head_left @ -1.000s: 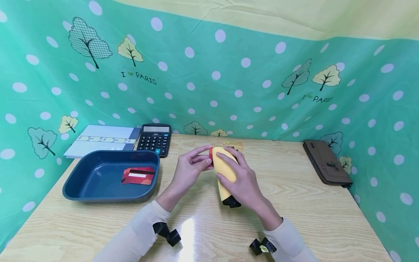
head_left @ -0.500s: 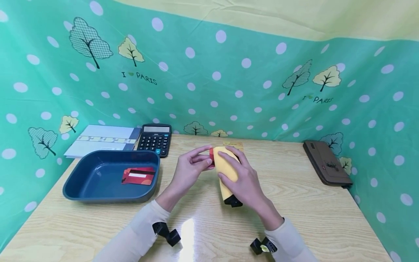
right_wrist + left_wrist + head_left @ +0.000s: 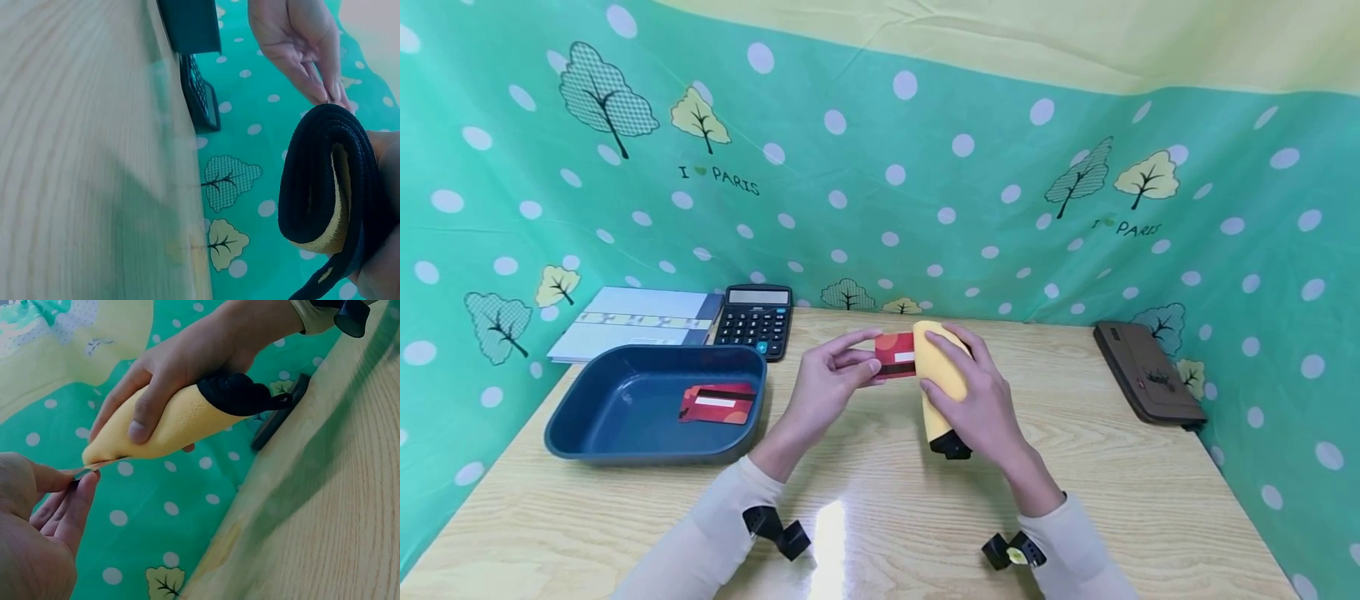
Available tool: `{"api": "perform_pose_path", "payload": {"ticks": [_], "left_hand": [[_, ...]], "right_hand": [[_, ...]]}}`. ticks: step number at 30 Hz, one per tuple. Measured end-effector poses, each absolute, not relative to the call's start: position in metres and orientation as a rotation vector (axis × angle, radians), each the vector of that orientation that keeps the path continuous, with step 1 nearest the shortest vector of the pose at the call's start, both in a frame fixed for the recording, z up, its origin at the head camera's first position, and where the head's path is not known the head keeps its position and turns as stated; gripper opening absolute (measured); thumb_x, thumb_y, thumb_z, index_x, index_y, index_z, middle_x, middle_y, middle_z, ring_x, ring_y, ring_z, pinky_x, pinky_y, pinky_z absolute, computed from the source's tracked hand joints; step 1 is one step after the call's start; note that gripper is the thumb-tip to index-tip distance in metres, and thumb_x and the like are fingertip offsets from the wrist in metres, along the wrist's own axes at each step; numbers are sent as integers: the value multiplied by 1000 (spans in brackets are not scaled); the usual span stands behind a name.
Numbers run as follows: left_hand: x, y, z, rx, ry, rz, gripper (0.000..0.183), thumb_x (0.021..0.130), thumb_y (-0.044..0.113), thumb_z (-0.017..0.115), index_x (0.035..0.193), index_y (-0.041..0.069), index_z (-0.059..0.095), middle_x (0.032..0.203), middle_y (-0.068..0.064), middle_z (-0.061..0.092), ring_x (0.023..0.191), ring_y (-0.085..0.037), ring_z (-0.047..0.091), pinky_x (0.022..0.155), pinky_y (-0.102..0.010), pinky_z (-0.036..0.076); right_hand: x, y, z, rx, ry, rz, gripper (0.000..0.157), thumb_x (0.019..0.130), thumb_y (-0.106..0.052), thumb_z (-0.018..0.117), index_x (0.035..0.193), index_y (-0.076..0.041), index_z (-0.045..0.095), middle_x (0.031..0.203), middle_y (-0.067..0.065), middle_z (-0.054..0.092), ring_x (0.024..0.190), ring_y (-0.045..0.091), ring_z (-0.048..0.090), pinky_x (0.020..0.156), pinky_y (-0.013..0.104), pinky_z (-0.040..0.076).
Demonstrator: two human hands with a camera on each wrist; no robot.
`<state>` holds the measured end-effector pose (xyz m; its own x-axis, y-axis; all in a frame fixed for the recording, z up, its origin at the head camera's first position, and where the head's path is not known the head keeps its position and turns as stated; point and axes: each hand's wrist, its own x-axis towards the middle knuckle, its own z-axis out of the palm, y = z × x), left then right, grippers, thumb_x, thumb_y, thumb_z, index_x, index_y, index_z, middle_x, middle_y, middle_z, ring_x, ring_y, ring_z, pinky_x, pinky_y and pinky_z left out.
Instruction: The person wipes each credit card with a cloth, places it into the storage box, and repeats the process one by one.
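Observation:
Between thumb and fingers, my left hand pinches a red card with a white strip and a dark stripe. The card's right end meets the top of a folded yellow cloth with black trim. My right hand grips this cloth from the right side, thumb across its front. Seen from the left wrist, the yellow cloth tapers towards the card, which appears edge-on at the left fingertips. In the right wrist view, the black-trimmed end displays its rolled layers and a strap with a slot.
On the left stands a blue tray with several red cards in it. Behind it are white folders and a black calculator. A brown zip wallet lies at the right, near the patterned curtain.
My right hand and the yellow cloth have moved right and slightly up. Much more of the red card now shows between the left fingers and the cloth. The left hand has barely moved.

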<state>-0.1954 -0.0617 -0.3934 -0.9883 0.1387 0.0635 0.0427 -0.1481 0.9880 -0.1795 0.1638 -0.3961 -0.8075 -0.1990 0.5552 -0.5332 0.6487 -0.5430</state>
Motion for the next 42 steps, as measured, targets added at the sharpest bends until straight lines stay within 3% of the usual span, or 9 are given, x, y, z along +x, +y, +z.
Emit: {"api": "perform_pose_path", "payload": {"ticks": [6,11,17,25,35,42], "left_hand": [[-196,-68,-388,227,2005,2284,45,97,-2,67,139,11,65,113,-21,76,101,-26,77,88,-36,66],[-198,-76,-385,249,1981,2288,46,98,0,67,143,9,61,116,-20,76,99,-22,78,89,-36,65],[-199,-104,-377,269,2039,2307,48,97,-1,66,144,7,59,102,-3,79,92,-11,77,90,-34,65],[-194,-159,-363,284,2337,2143,50,101,17,68,150,15,55,110,4,79,101,-8,77,91,-24,62],[-177,-220,-369,88,2529,1928,57,102,35,66,154,19,50,106,22,76,95,-4,77,87,-13,60],[-171,-258,-382,-18,2626,1799,61,103,37,63,157,15,45,100,29,73,91,-1,77,83,-9,58]], "right_hand": [[-182,172,-394,552,-2403,1011,64,87,-15,83,145,-26,60,156,3,49,125,29,63,76,41,56],[-185,177,-394,514,-2398,1037,63,87,-13,82,145,-26,60,156,2,48,120,28,64,80,45,56],[-187,180,-394,485,-2393,1070,62,88,-12,81,145,-24,60,156,4,47,125,31,61,90,50,56],[-188,184,-392,464,-2401,1076,63,88,-12,81,146,-24,59,157,4,46,124,32,61,89,48,54],[-188,187,-392,463,-2392,1079,63,88,-11,81,145,-23,60,157,5,47,125,31,60,89,48,54],[-188,188,-392,475,-2390,1079,62,88,-11,81,145,-22,60,157,6,47,130,32,58,93,51,53]]}}
